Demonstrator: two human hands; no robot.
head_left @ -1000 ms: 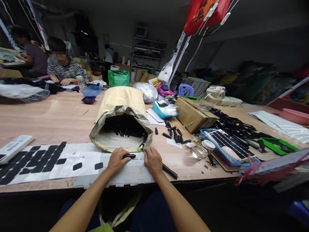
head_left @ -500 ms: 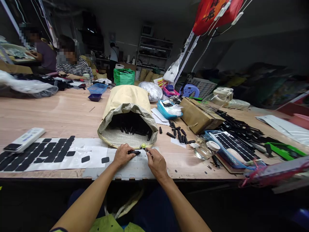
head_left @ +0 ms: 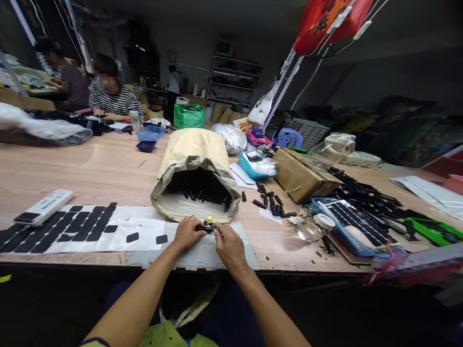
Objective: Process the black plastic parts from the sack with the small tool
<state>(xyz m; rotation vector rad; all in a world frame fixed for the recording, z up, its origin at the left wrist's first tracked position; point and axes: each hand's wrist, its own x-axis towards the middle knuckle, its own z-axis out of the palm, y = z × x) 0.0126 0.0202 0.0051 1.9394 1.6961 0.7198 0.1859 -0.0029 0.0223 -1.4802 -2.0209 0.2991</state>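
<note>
The left hand (head_left: 187,233) grips a slim black piece (head_left: 205,230) just above the grey board (head_left: 241,243) at the near edge of the desk (head_left: 112,178). The right hand (head_left: 230,246) is closed around a small hammer (head_left: 209,220), its yellowish head right by the piece; whether they touch, I cannot tell. Behind both, a cream sack (head_left: 195,144) lies open-mouthed, black parts (head_left: 195,190) inside.
</note>
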